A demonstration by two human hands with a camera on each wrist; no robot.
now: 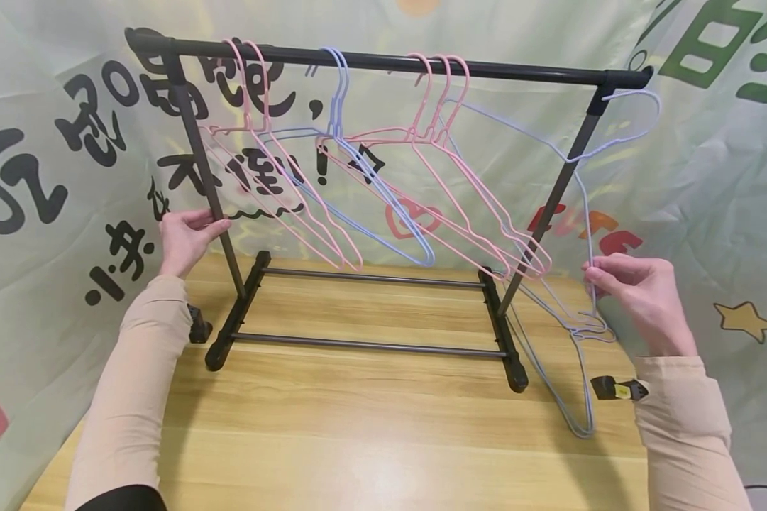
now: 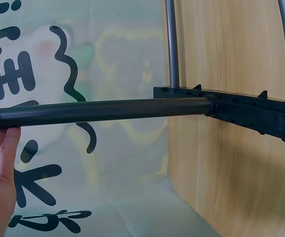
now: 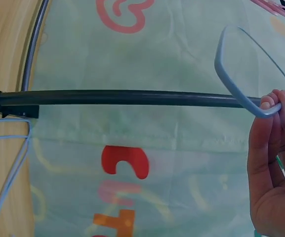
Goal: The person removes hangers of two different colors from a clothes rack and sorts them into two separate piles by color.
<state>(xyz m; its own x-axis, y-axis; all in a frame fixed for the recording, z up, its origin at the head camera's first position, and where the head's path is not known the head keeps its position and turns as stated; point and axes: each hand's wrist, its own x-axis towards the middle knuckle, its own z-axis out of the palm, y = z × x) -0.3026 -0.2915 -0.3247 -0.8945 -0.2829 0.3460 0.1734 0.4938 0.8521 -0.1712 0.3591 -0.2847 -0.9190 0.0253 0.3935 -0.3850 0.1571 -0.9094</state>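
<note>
A black clothes rack (image 1: 383,60) stands on the wooden table. My left hand (image 1: 188,241) holds its left upright (image 2: 107,111), thumb on one side and fingers on the other. At the rack's right side, my right hand (image 1: 641,294) pinches a light blue hanger (image 1: 517,129) near one corner; the bent blue wire (image 3: 226,74) shows between thumb and fingers in the right wrist view. This hanger is tilted, its hook (image 1: 658,110) toward the right beside the rack's top end. Pink hangers (image 1: 466,220) and blue hangers (image 1: 383,191) hang from the top bar.
More blue hangers (image 1: 577,419) lie on the table (image 1: 383,433) by the rack's right foot (image 1: 514,369). Two low rods (image 1: 370,345) join the rack's feet. A printed cloth (image 1: 709,234) surrounds the table at the back and sides.
</note>
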